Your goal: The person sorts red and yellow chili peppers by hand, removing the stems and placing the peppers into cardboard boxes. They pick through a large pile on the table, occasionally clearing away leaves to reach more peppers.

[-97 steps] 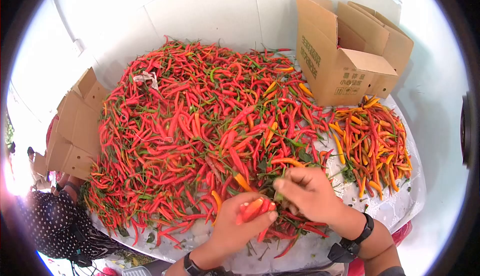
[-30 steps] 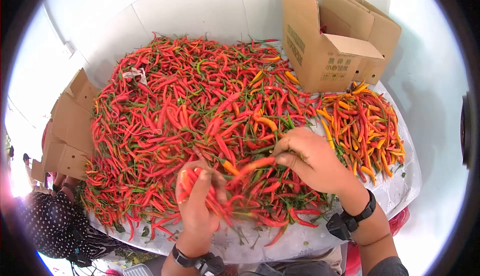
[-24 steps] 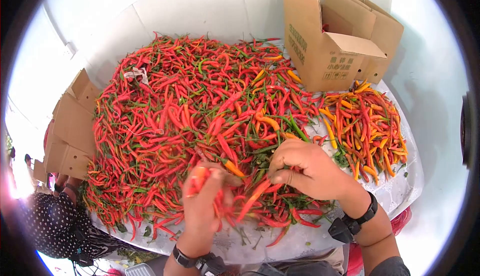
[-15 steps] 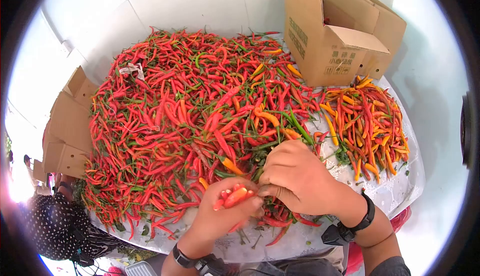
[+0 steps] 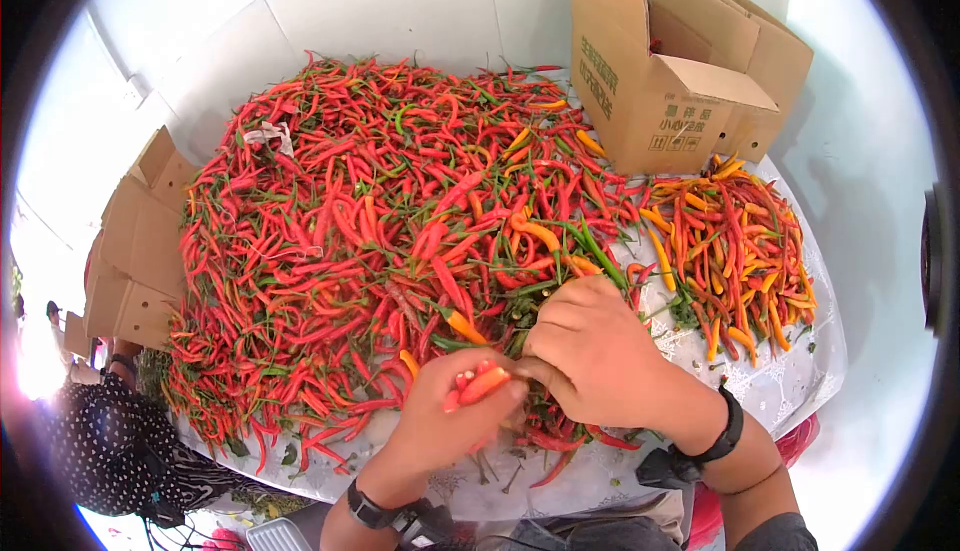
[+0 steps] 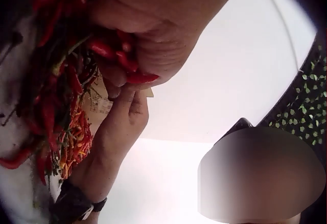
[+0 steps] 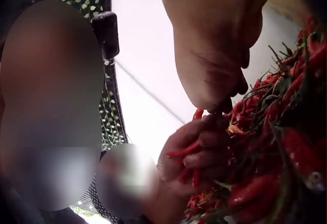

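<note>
In the head view my left hand (image 5: 435,421) grips several red chili peppers (image 5: 484,385) in its curled fingers, their pale blunt ends showing above the thumb. My right hand (image 5: 598,351) meets it at the fingertips, thumb and fingers pinching at a chili's end beside the left thumb; its fingers mostly hide that spot. The left wrist view shows the bunched chilies (image 6: 126,59) under the left palm. From the right wrist side, red chilies (image 7: 185,150) poke out between the left fingers, just below the right fingertips. Both hands are over the front of a big heap of red chilies (image 5: 330,221).
A smaller pile of orange and red chilies (image 5: 735,261) lies at the right on the white-covered table (image 5: 800,391). An open cardboard box (image 5: 650,101) stands behind it. Another cardboard box (image 5: 140,251) is at the left, near a person in dotted clothing (image 5: 100,441).
The right hand has brought a red chili from the heap down and left to the left hand. The left hand has moved right and turned, so both hands now meet.
</note>
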`<action>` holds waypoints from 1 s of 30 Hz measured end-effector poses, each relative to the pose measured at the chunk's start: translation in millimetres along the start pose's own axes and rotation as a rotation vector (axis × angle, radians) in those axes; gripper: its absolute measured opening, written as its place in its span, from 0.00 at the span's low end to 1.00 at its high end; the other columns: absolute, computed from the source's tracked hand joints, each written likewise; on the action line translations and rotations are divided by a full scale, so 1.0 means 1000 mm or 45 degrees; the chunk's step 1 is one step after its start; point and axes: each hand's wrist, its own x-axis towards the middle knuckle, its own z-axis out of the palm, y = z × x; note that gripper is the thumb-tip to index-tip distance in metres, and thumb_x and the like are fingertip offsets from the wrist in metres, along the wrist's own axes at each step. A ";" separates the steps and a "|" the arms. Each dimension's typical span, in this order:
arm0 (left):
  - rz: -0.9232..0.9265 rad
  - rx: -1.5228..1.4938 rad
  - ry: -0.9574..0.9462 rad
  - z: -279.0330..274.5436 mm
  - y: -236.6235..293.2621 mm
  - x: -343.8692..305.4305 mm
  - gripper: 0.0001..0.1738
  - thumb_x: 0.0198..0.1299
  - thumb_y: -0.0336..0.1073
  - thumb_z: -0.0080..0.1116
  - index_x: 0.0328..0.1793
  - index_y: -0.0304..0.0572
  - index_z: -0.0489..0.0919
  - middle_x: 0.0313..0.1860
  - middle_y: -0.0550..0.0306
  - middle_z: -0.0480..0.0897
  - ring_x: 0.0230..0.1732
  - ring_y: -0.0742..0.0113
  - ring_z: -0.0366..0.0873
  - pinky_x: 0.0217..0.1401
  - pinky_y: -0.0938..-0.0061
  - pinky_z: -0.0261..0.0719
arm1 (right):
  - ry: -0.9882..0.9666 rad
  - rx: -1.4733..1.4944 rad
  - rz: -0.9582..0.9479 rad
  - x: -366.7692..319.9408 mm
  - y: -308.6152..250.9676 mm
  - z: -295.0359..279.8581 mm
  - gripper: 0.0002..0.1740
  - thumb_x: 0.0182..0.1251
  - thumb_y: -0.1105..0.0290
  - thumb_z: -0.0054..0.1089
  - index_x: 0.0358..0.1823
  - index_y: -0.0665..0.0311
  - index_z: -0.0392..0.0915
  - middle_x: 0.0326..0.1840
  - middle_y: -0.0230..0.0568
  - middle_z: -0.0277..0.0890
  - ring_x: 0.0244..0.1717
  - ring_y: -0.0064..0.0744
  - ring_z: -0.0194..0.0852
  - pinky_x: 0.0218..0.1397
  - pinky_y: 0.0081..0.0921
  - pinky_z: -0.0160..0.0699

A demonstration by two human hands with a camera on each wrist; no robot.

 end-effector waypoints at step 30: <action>0.312 -1.160 0.075 -0.017 -0.014 0.014 0.08 0.70 0.41 0.46 0.43 0.46 0.70 0.29 0.63 0.75 0.31 0.70 0.72 0.31 0.76 0.73 | 0.171 -0.508 0.007 -0.004 0.031 0.004 0.09 0.44 0.72 0.58 0.30 0.58 0.81 0.43 0.35 0.73 0.55 0.39 0.67 0.61 0.42 0.61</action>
